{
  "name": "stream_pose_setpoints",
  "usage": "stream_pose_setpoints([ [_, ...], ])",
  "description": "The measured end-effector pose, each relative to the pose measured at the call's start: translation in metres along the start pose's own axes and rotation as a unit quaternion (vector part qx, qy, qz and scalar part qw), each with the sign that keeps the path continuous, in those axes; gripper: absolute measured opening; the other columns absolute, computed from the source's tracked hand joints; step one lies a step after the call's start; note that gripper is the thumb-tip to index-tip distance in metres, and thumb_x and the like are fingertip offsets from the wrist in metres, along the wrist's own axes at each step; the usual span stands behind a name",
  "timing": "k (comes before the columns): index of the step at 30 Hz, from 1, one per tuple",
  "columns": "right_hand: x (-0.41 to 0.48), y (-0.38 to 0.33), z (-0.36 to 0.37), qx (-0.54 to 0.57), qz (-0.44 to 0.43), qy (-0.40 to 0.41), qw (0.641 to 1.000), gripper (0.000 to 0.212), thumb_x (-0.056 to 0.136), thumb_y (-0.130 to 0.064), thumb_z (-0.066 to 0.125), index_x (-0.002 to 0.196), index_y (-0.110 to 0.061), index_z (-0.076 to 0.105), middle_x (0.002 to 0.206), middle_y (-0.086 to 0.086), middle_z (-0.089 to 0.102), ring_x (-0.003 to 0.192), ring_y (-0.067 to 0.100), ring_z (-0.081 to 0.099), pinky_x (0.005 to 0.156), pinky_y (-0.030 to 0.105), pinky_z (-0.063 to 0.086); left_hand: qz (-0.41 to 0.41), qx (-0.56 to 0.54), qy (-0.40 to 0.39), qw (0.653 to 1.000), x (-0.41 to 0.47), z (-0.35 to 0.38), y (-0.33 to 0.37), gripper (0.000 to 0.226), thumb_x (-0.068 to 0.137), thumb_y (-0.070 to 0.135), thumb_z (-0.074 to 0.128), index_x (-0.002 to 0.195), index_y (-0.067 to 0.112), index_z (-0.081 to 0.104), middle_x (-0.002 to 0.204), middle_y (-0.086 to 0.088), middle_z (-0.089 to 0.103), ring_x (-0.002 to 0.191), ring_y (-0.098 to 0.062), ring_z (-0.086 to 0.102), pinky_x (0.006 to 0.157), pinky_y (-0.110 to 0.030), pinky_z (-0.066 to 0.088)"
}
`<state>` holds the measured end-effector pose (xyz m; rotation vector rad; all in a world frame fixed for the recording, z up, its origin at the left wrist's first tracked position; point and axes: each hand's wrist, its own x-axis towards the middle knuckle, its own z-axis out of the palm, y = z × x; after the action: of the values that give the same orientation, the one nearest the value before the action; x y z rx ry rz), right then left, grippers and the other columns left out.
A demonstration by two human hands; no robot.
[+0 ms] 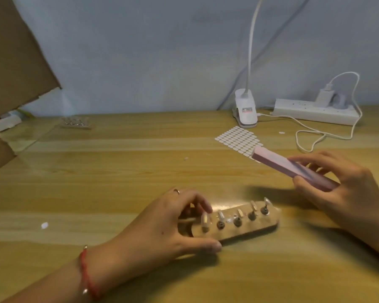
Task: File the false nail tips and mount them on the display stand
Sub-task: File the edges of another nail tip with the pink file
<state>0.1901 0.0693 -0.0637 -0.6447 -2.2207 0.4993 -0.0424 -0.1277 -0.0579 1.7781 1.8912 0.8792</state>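
We are recording the left hand (173,226) gripping the left end of the wooden display stand (256,227): the thumb is pressing along the near edge and the curled fingers are reaching over the far edge, so the stand is being pinched between them while lying flat on the wooden table (118,178). Out from that grip, toward the right, five small pegs (237,221) are standing in a row on the stand, each carrying one of the clear nail tips (206,219); the tip nearest the fingers is sitting just beside their ends, and blur is keeping us from saying whether they are touching. We are noting a ring (176,191) on one finger and a red cord bracelet (85,274) on the wrist. The right hand (346,184) is hovering above the table, apart from the stand, with thumb and fingers closing around one end of a pink buffer block (291,169); the free end is pointing away from the grip, up and to the left, over a sheet of white adhesive tabs (239,137). Beyond that grip we are seeing a white clip lamp (245,112) and a power strip (315,111) with a charger (323,97) plugged in. Far beyond the left grip a second stand (76,123) is lying near brown cardboard (15,62).
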Motion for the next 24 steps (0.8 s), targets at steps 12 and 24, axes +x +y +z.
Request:
stream_pose_setpoints([
  [12, -0.002, -0.001, 0.001, -0.007, -0.021, -0.003, 1.0, 0.033, 0.081, -0.021, 0.07, 0.112, -0.028, 0.064, 0.099, -0.003, 0.062, 0.087, 0.01, 0.058, 0.071, 0.029, 0.049, 0.189, 0.103, 0.182, 0.959, -0.012, 0.003, 0.01, 0.02, 0.081, 0.04, 0.065, 0.089, 0.026, 0.077, 0.096, 0.019, 0.069, 0.092, -0.007, 0.064, 0.075, -0.035, 0.051],
  [24, 0.003, -0.051, -0.013, 0.026, -0.135, -0.12, 0.983, 0.034, 0.092, -0.04, 0.049, 0.124, -0.036, 0.062, 0.114, -0.006, 0.057, 0.1, 0.008, 0.06, 0.072, 0.016, 0.051, -0.013, -0.238, 0.215, 0.947, 0.014, 0.015, 0.023, 0.021, 0.072, 0.04, 0.066, 0.09, 0.032, 0.075, 0.091, 0.016, 0.073, 0.088, -0.002, 0.065, 0.08, -0.021, 0.051],
])
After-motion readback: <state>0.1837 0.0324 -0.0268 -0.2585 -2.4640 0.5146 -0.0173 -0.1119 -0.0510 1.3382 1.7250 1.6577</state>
